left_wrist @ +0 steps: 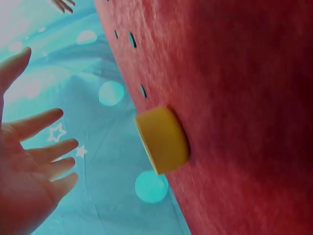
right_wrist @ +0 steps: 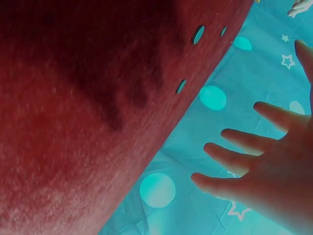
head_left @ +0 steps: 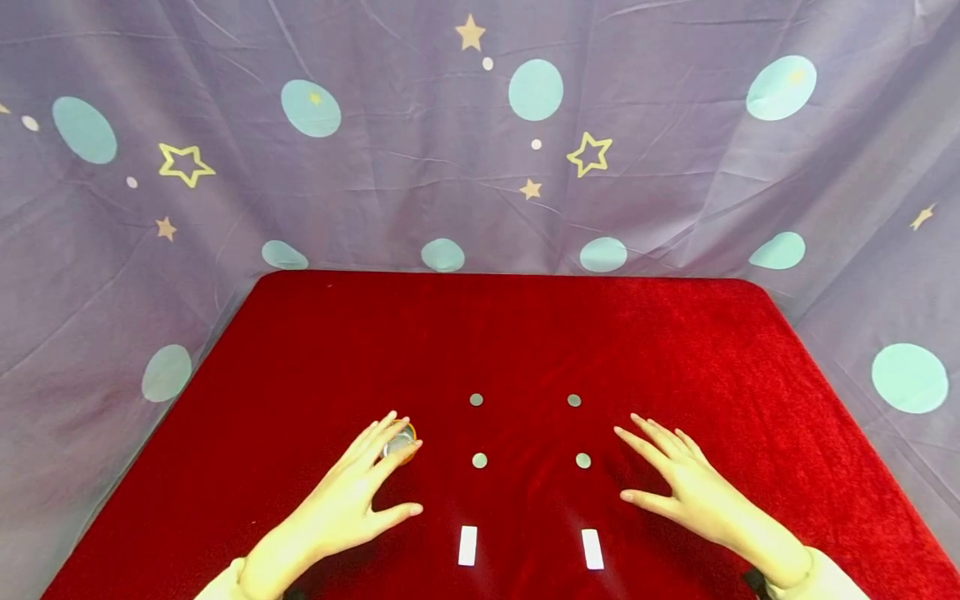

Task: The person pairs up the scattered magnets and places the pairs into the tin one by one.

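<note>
My left hand [head_left: 347, 498] hovers over the left of the red cloth, fingers spread and holding nothing. Beneath its fingertips sits a small round thing with an orange rim [head_left: 412, 433], partly hidden by the fingers; its inside looks greyish. From the left wrist view it is a short yellow cylinder-like piece [left_wrist: 164, 139] standing on the cloth, apart from the hand. Over on the right, my right hand [head_left: 693, 490] is also held above the cloth with spread fingers and nothing in it. Closest to that hand is a pale green disc [head_left: 583, 460] lying flat.
Other small discs lie mid-table, such as the far left one [head_left: 476, 400] and the far right one [head_left: 573, 401]. Two white rectangles, a left one [head_left: 467, 546] and a right one [head_left: 592, 549], lie nearer me. A patterned curtain [head_left: 420, 108] surrounds the red-covered table [head_left: 525, 333].
</note>
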`<action>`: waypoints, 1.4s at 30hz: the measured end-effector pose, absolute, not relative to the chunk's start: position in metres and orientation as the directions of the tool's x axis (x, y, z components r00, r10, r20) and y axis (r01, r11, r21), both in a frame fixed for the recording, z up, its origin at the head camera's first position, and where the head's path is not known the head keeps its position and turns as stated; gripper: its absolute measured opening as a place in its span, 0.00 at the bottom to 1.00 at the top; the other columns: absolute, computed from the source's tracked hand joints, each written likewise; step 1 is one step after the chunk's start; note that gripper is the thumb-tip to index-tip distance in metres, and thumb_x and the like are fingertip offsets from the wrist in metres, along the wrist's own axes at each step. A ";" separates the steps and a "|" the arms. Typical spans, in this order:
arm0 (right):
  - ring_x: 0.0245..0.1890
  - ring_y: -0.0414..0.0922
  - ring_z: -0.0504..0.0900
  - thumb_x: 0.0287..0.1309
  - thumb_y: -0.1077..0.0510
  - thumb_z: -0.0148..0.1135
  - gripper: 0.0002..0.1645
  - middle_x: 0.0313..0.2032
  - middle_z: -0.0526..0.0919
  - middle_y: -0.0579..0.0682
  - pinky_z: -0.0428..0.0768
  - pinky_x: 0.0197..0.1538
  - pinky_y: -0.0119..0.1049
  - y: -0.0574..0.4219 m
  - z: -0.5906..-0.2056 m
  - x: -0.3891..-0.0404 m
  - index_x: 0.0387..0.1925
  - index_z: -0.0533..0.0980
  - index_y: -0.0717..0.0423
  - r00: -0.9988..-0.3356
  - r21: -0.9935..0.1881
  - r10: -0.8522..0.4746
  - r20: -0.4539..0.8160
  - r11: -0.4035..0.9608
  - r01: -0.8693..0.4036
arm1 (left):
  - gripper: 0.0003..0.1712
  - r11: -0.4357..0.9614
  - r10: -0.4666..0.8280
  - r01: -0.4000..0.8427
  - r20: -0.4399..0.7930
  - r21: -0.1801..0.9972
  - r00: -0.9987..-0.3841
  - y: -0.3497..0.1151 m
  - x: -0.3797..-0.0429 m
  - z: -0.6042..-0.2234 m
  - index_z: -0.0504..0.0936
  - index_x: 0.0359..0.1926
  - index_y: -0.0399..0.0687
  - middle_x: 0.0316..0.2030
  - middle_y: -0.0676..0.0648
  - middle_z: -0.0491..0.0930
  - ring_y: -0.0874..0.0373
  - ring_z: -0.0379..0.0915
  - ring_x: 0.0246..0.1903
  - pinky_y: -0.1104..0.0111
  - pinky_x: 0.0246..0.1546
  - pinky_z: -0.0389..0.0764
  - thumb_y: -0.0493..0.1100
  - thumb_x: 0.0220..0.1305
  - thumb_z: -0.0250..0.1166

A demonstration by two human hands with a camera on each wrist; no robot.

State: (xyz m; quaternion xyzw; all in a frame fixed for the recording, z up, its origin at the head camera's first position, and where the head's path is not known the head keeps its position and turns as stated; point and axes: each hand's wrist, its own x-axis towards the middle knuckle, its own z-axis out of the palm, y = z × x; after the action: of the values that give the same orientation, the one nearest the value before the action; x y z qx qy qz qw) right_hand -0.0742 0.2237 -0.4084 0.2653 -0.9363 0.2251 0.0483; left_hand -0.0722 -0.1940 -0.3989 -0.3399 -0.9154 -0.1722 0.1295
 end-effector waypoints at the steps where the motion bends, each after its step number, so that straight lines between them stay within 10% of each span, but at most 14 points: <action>1: 0.58 0.58 0.60 0.47 0.42 0.62 0.40 0.61 0.60 0.57 0.46 0.63 0.47 0.223 -0.409 -0.074 0.62 0.61 0.46 -0.855 -0.404 -0.475 0.207 0.755 -0.517 | 0.37 0.708 0.581 0.669 0.353 0.227 -0.734 -0.193 -0.071 -0.400 0.69 0.56 0.45 0.61 0.40 0.58 0.42 0.51 0.61 0.59 0.62 0.50 0.62 0.50 0.60; 9: 0.54 0.56 0.67 0.47 0.42 0.62 0.37 0.57 0.67 0.56 0.68 0.48 0.55 0.216 -0.411 -0.072 0.59 0.65 0.49 -0.843 -0.431 -0.496 0.207 0.727 -0.534 | 0.31 0.660 0.599 0.711 0.402 0.243 -0.693 -0.179 -0.068 -0.406 0.73 0.52 0.45 0.57 0.46 0.66 0.48 0.61 0.57 0.55 0.47 0.72 0.59 0.52 0.61; 42: 0.38 0.39 0.75 0.47 0.48 0.63 0.27 0.41 0.78 0.46 0.76 0.39 0.32 0.196 -0.431 -0.063 0.46 0.74 0.59 -0.706 -0.631 -0.696 0.130 0.492 -0.600 | 0.23 0.614 0.694 0.570 -0.029 0.546 -0.720 -0.147 -0.058 -0.423 0.75 0.49 0.47 0.45 0.57 0.72 0.60 0.69 0.47 0.62 0.47 0.73 0.52 0.54 0.62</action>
State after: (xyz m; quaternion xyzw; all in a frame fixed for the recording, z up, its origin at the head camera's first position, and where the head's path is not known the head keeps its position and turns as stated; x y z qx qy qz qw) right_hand -0.0629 0.1956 -0.4305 0.3764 -0.8607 0.3354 -0.0714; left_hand -0.0585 -0.1472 -0.4227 -0.3547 -0.8903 -0.2593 -0.1195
